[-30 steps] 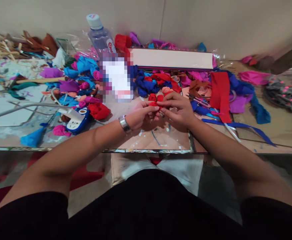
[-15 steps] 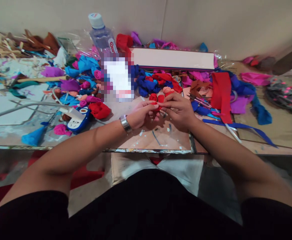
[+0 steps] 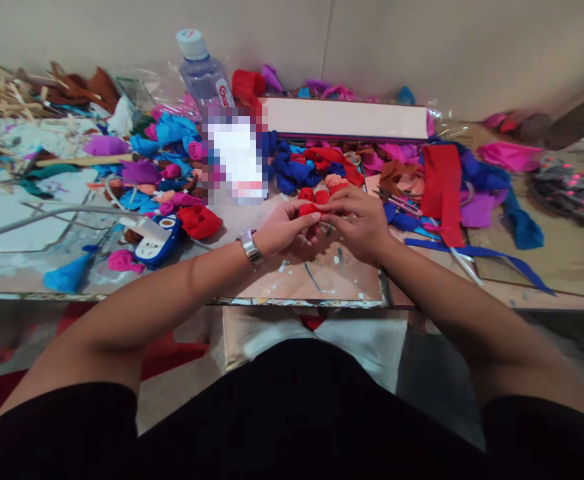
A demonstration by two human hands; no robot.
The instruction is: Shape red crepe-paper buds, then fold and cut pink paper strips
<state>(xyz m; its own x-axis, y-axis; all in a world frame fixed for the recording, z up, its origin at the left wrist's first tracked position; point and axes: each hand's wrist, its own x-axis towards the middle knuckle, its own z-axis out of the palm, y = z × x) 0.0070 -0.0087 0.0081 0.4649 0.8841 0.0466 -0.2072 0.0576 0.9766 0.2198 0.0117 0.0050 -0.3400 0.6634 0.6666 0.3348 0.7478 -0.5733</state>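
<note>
Now, both hands low over near desk (image 3: 322, 283) edge. Left hand (image 3: 283, 233) and right hand (image 3: 358, 223) meet at small red fabric piece (image 3: 309, 211), grip of each pinched shut on it, fingertips touching. Versus half-second ago: red piece sits more exposed atop left fingers, pinch tighter, hands barely shifted — rolling work seems ongoing. Beyond: red rolled buds (image 3: 313, 195), red strip (image 3: 442, 190), water bottle (image 3: 203, 70), white box (image 3: 345, 118) by wall.

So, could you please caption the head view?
Both hands pinch a small red fabric roll above a scrap-strewn worktable.
</note>
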